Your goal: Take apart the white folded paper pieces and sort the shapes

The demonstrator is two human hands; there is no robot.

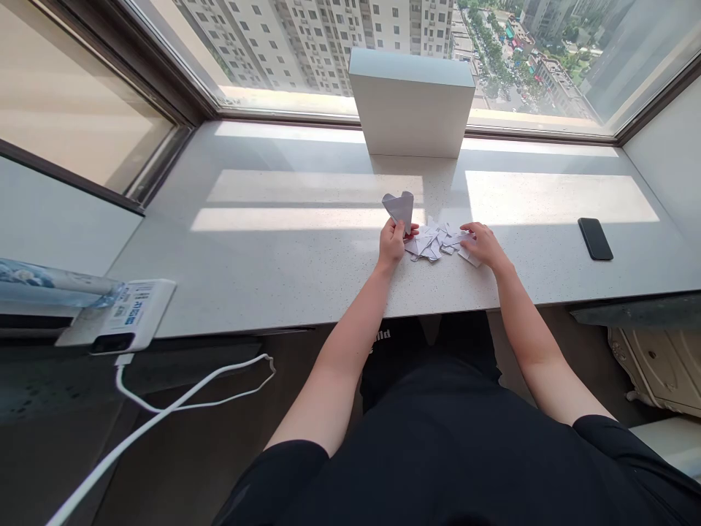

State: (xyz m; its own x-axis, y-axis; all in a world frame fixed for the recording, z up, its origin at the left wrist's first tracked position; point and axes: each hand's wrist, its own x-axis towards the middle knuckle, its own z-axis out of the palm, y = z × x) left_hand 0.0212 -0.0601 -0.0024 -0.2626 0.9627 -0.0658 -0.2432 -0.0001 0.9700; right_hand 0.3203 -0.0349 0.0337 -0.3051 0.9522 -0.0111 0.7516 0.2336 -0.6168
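Observation:
My left hand [392, 242] is closed around a folded white paper piece [402, 209]. Its narrow end sits in my fingers and its wider, notched end points up and away from me. A loose heap of torn or folded white paper pieces [431, 241] lies on the sill just right of that hand. At the heap's right edge, my right hand [484, 246] rests low with fingers apart and curved, touching the paper scraps. One paper piece [469, 257] lies partly under its fingers.
A white box [413, 106] stands upright by the window behind the heap. On the speckled sill [285, 270], a black phone [595, 239] lies at right. A white power bank [134, 314] with a white cable [180, 400] sits at the left front edge.

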